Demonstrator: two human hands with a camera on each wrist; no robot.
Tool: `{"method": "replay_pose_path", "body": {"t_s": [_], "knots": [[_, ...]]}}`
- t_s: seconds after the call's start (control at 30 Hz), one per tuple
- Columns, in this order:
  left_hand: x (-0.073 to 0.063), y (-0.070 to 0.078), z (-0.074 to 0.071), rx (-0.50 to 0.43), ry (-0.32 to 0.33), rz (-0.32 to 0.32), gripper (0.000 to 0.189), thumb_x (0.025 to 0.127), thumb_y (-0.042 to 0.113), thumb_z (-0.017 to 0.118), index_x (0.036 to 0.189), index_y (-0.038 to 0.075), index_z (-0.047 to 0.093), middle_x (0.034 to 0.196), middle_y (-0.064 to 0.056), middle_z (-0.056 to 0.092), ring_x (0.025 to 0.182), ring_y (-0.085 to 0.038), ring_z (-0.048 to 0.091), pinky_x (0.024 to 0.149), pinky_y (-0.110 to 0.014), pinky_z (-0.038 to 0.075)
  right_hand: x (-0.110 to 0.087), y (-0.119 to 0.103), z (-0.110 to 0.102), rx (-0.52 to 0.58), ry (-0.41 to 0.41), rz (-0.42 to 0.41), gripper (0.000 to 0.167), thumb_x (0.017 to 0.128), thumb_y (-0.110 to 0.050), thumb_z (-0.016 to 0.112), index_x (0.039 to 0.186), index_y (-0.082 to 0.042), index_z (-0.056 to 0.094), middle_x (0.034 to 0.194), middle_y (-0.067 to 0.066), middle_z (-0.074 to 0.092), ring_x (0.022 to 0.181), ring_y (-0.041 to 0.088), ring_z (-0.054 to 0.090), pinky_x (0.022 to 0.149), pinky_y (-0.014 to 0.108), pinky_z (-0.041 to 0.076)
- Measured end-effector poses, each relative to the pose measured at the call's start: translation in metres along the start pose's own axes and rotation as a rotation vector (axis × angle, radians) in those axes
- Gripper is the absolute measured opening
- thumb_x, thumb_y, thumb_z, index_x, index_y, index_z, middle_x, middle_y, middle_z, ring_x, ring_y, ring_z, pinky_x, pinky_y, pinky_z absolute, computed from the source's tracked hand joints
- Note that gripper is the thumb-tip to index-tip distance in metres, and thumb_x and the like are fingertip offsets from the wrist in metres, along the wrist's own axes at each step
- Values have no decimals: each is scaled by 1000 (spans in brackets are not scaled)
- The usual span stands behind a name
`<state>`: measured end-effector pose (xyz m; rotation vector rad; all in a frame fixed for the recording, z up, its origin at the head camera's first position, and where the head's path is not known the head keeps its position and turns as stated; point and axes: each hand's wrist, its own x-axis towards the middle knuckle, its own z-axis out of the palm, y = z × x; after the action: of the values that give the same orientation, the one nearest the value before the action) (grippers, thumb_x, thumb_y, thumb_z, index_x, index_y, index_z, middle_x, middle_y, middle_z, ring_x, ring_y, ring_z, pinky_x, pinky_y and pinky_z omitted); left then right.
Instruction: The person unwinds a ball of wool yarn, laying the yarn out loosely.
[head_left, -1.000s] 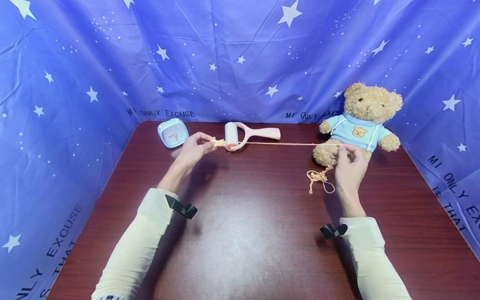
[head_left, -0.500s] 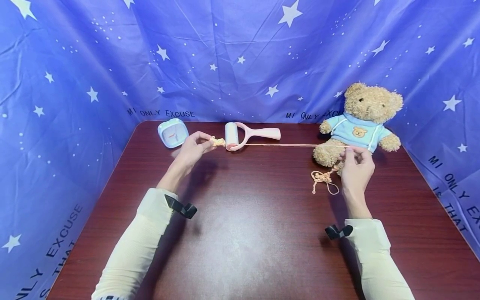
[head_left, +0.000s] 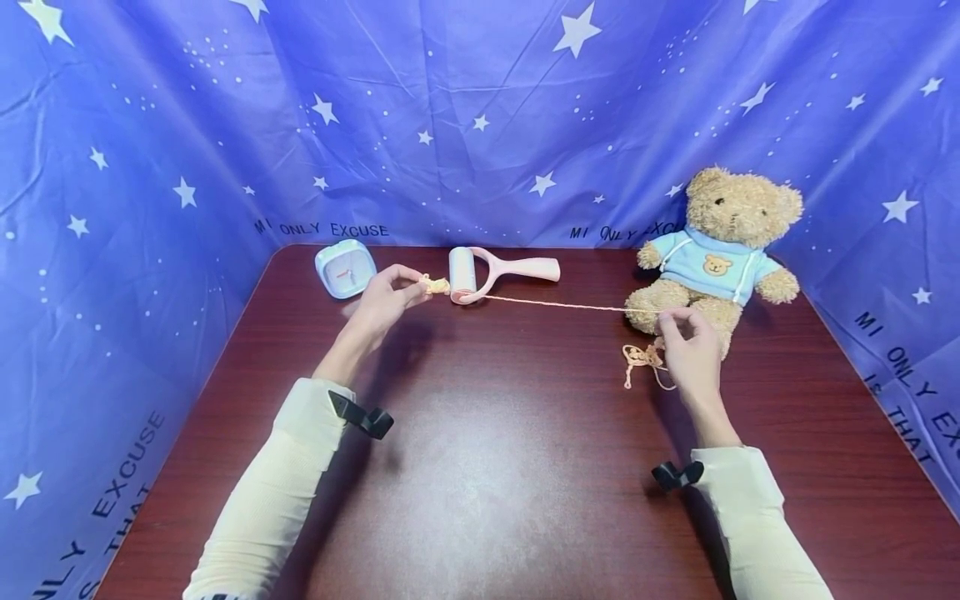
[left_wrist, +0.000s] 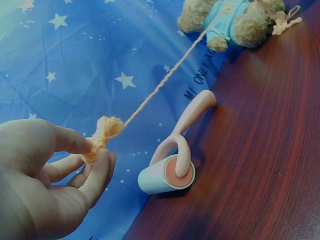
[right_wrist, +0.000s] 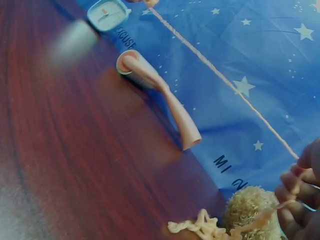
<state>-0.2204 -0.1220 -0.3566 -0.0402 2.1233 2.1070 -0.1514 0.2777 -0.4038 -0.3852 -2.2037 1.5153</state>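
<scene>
My left hand (head_left: 381,304) pinches a small wound bundle of peach yarn (left_wrist: 103,136) between thumb and fingertips, above the table. From it a strand of yarn (head_left: 562,303) runs taut to my right hand (head_left: 692,343), passing in front of the lint roller in the head view. The right fingers pinch the strand in front of the teddy bear's legs. Below that hand dangles a loose tangle of the same yarn (head_left: 641,357), with a loop and a knotted end, partly hidden by the hand.
A pink-handled lint roller (head_left: 517,268) lies at the table's back. A light blue alarm clock (head_left: 346,269) stands left of it, beside my left hand. The teddy bear (head_left: 720,250) in a blue sweater sits at the back right. Behind hangs a blue star-patterned curtain (head_left: 480,167).
My right hand has moved right, then back left and lower, so the strand now slopes down toward it. The left hand and the bundle stay in place.
</scene>
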Motion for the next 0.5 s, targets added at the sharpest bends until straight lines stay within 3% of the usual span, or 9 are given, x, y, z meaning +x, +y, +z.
{"method": "replay_pose_path", "body": {"t_s": [0.13, 0.27, 0.5], "knots": [[1, -2, 1, 0, -3, 5, 9, 93, -5, 52, 100, 0, 51, 95, -7, 54, 83, -13, 65, 98, -34, 53, -4, 6, 5, -158, -132, -100, 22, 94, -20, 60, 101, 0, 65, 83, -1, 66, 67, -3, 58, 61, 7, 47], [1, -2, 2, 5, -9, 7, 9, 93, -5, 52, 101, -1, 51, 96, -7, 55, 83, -9, 64, 97, -34, 53, -8, 13, 13, -247, -235, -212, 20, 94, -17, 61, 101, 1, 66, 90, 16, 68, 69, -11, 52, 64, 5, 43], [0, -2, 3, 23, -31, 12, 12, 93, -5, 53, 104, -4, 51, 102, -8, 55, 87, -11, 63, 96, -33, 54, -15, 20, 23, -322, -346, -255, 16, 91, -12, 62, 104, -4, 66, 91, 16, 69, 56, -6, 51, 58, 12, 43]]}}
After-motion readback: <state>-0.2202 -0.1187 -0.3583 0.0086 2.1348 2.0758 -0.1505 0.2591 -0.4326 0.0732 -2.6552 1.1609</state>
